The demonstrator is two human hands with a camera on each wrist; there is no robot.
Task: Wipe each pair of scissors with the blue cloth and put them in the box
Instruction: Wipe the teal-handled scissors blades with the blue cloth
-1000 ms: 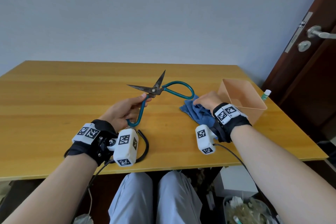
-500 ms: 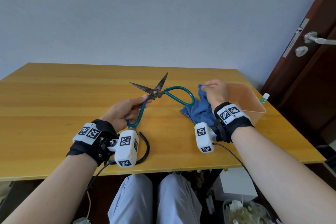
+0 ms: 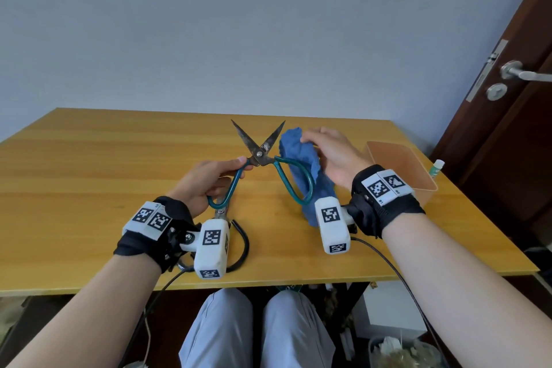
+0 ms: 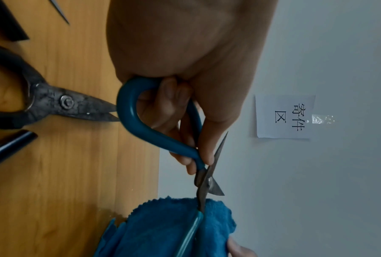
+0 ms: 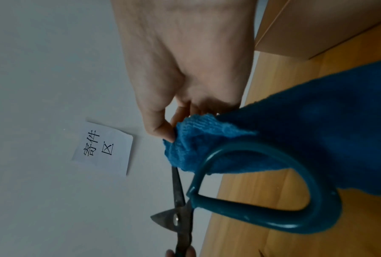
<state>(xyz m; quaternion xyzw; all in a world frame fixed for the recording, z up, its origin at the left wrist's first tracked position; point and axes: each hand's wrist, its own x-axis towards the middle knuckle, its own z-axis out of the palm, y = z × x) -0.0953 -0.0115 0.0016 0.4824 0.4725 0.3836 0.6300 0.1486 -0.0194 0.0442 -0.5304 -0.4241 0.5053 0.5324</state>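
Observation:
My left hand (image 3: 209, 181) grips one teal loop handle of the teal-handled scissors (image 3: 260, 155), held up over the table with the dark blades spread apart and pointing away. In the left wrist view, fingers curl through the teal handle (image 4: 129, 111). My right hand (image 3: 331, 152) pinches the blue cloth (image 3: 301, 170) beside the right blade; the cloth hangs down behind the free handle (image 5: 295, 224). A second pair, the black-handled scissors (image 4: 59, 104), lies on the table under my left wrist. The tan box (image 3: 403, 170) stands at the right.
The wooden table (image 3: 89, 188) ends at a grey wall with a paper label (image 4: 286, 116). A small white bottle (image 3: 436, 167) stands beyond the box near the table's right edge. A brown door (image 3: 513, 98) is at the right. Wrist cables trail off the front edge.
The right hand lifted the cloth off the table and brought it left to the scissors' right blade. The left hand turned the scissors so the blades point away and raised them slightly.

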